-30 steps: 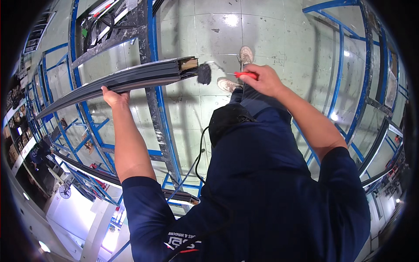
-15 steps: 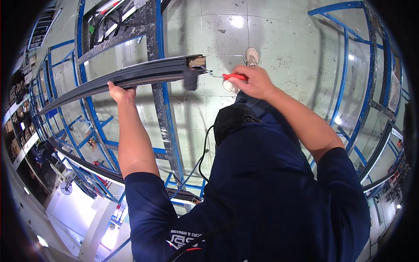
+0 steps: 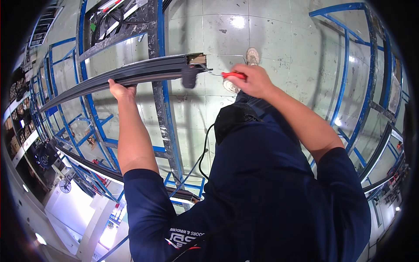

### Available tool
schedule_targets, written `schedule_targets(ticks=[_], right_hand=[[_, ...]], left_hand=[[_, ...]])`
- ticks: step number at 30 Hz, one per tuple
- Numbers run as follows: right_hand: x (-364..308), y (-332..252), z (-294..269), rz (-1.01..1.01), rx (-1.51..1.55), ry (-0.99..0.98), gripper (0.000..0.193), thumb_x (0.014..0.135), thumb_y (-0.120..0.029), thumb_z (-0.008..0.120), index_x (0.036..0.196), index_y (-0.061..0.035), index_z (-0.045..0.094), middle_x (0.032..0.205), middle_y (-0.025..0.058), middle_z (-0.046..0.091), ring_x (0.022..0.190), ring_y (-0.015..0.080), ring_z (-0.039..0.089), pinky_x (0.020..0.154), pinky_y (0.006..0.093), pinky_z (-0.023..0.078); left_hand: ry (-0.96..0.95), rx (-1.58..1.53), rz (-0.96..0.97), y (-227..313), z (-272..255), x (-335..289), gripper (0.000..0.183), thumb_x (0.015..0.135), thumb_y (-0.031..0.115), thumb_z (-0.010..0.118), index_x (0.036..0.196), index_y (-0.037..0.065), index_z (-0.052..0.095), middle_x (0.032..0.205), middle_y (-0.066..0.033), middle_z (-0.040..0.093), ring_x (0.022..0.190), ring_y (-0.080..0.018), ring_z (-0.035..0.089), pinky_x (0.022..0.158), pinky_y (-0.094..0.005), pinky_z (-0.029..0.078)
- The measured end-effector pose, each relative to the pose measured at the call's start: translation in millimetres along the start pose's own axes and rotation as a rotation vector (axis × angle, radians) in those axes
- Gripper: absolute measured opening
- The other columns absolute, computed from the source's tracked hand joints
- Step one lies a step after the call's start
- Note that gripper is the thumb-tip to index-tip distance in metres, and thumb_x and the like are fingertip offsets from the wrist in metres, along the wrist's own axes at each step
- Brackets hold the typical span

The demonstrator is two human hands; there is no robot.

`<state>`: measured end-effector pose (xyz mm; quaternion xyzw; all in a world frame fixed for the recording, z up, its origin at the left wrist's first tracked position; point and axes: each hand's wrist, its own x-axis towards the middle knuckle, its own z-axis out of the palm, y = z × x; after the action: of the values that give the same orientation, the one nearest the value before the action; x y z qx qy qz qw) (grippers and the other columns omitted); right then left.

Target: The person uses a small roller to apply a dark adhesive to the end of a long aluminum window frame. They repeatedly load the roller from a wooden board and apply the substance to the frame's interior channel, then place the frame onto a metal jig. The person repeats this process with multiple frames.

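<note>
My right hand (image 3: 256, 81) is closed around the red handle (image 3: 234, 75) of a small paint roller. A bent wire leads from it to the dark, fuzzy roller head (image 3: 189, 76), slightly blurred, at the near side of a long black profile (image 3: 148, 70). The profile's right end shows a brown, wood-like core (image 3: 198, 59). My left hand (image 3: 122, 90) grips the profile's near edge farther left, thumb on the face and the other fingers hidden underneath.
Blue metal racks (image 3: 168, 113) carry the profile on the left. Another blue frame (image 3: 340, 87) stands on the right. Strips and offcuts (image 3: 115, 22) lie in the rack at upper left. More dark profiles (image 3: 94, 166) rest below left. A cable (image 3: 205, 148) hangs beside my body.
The roller head has shifted slightly up and left against the profile's near side, with the handle moving only a little. My left hand stays in place on the profile.
</note>
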<state>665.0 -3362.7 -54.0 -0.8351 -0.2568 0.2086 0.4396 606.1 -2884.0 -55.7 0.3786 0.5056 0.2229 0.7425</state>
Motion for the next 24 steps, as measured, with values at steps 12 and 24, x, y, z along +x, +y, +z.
schedule_targets(ticks=[12,24], right_hand=[[-8.2,29.2,-10.3,0.137,0.016,0.011,0.027,0.092,-0.041,0.07,0.096,-0.0142,0.07,0.072,0.0117,0.066,0.069,0.0333,0.066,0.064,0.0414,0.052],[2.3,28.3,-8.7,0.185,0.126,-0.018,0.033,0.093,-0.043,0.068,0.1,-0.0107,0.071,0.071,0.0114,0.064,0.066,0.0299,0.064,0.064,0.0402,0.049]], left_hand=[[0.008,0.015,0.008,-0.7,1.5,0.0,0.067,0.107,0.056,0.028,0.151,0.006,0.041,0.15,-0.0195,0.047,0.134,-0.0448,0.049,0.108,-0.071,0.04],[0.014,-0.009,-0.018,1.0,-1.2,2.2,0.065,0.107,0.055,0.029,0.152,0.01,0.04,0.153,-0.0191,0.044,0.137,-0.0466,0.045,0.108,-0.0758,0.035]])
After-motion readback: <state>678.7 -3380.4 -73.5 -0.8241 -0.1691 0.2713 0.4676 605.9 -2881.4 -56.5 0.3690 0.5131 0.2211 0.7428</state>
